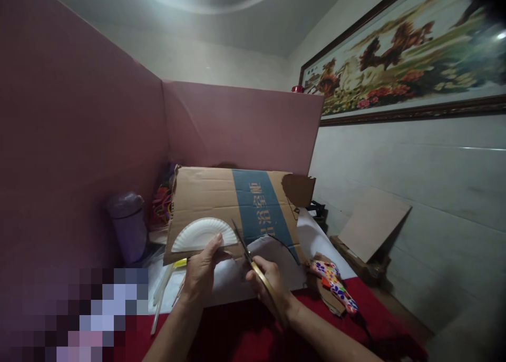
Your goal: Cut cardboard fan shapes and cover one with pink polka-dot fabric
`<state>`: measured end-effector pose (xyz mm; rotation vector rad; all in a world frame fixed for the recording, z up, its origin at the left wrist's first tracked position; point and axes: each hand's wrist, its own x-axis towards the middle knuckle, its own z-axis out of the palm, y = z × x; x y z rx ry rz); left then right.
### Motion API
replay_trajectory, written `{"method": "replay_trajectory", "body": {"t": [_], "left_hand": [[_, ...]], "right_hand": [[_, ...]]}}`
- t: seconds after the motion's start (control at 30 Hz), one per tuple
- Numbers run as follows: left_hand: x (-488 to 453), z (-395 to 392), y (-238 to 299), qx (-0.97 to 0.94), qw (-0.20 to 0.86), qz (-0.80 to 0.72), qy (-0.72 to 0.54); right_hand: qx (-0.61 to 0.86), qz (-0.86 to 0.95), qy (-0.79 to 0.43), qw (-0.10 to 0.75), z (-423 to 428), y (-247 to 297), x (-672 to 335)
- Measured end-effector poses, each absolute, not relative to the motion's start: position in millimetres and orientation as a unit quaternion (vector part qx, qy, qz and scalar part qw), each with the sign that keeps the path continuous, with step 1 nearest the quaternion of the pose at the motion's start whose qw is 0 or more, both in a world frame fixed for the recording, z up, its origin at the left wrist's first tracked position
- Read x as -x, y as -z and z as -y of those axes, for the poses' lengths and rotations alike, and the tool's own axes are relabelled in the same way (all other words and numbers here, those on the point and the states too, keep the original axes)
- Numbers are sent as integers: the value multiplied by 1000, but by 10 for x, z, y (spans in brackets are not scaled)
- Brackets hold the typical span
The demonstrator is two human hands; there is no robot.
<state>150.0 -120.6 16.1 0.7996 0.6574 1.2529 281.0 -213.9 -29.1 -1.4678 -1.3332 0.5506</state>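
Observation:
My left hand [202, 270] is closed at the right end of a white half-round paper plate [203, 234], its thumb pressing on the plate and its fingers partly hidden below. The plate lies against a large brown cardboard sheet [205, 191] with a blue printed band, near its lower edge. A curved cut-out shows in the sheet's lower side. In my right hand [269, 277] is a pair of scissors [263, 279] with gold-coloured handles. Their blades point up and left, close to the plate's right end and in front of the cardboard. Whether the blades touch it I cannot tell.
A flower-patterned glue gun [335, 285] lies on cardboard scraps at the right, on the red cloth [233, 330]. Pale glue sticks [160, 296] lie at the left. Behind them are a lidded purple container [128, 227] and colourful cords [161, 206]. Pink panels [241, 127] stand behind.

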Motion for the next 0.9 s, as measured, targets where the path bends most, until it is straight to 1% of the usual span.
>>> {"method": "replay_trajectory", "body": {"t": [0.23,0.43,0.6,0.73,0.9], "left_hand": [[-1523,1194,-194,-368,714,-266,-532],[-1498,1122,-226,-363,727,-290,-506],[-1436,1123,-373,-380,721,-285,-505],[-1375,1076,-350,-426,712,-282,-481],[-1333,1037,-238,-435,709,-298,-468]], "right_hand": [[607,534,-251,532,2122,334,-2806],[564,523,-357,529,2154,162,-2848],[527,540,-384,533,2153,-16,-2852],[523,527,-392,543,2113,116,-2795],[561,504,-362,548,2057,327,-2706]]}}
